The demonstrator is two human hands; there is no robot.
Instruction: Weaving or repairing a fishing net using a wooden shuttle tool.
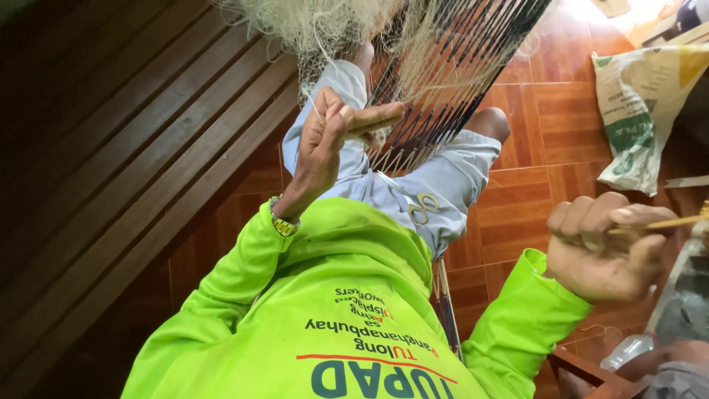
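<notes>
My left hand [329,137], with a wristwatch [283,222] on its wrist, is raised over my lap and pinches fine strands of a pale fishing net [325,26]. The net hangs bunched from above beside a fan of dark taut cords [458,70]. My right hand [602,247] is out to the right at lap height, closed on a thin yellow netting needle [676,222] that points right. I wear a neon green long-sleeved shirt [332,295] and light blue shorts [450,181]. A pair of scissors [421,208] lies on my lap.
Dark wooden slats [111,148] fill the left side. The floor is reddish-brown tile [561,111]. A white and green sack [642,111] lies at the right. A clear plastic bottle [628,351] and a wooden frame [583,369] sit at the bottom right.
</notes>
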